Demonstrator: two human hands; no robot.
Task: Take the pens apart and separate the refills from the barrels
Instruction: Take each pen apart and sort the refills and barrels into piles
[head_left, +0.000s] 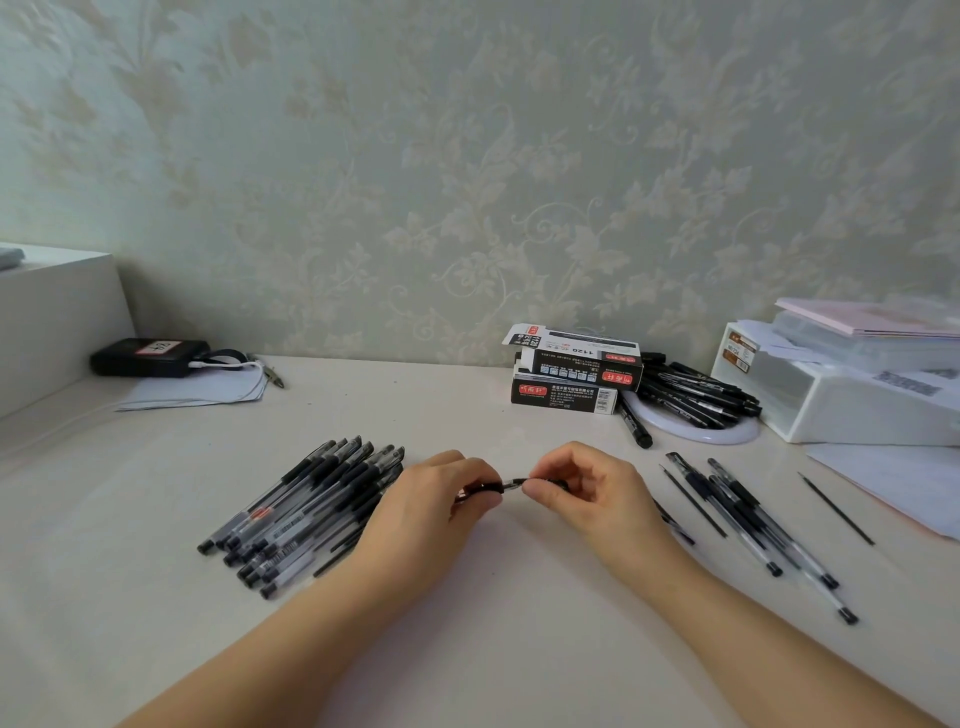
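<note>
Two hands meet over the middle of the pale table (156, 597) in the head view, and between them they grip one black pen (511, 484) held roughly level just above the surface. The left hand (431, 512) has its fingers curled round one end of the pen; the right hand (592, 493) pinches the other end between thumb and fingertips, so only a short stretch of the pen shows in the gap between them.

Just beside the left hand, on its outer side, lies a pile of capped pens (301, 514), fanned diagonally and partly hidden by that hand. To the right of the right hand lies a smaller group of clear barrels (753, 525), with a thin black refill (693, 501) along its near edge and another refill (836, 509) well apart, further right.

Behind the hands, against the wall, two pen boxes (571, 376) are stacked, with a heap of black pens (696, 395) on a white ring beside them.
</note>
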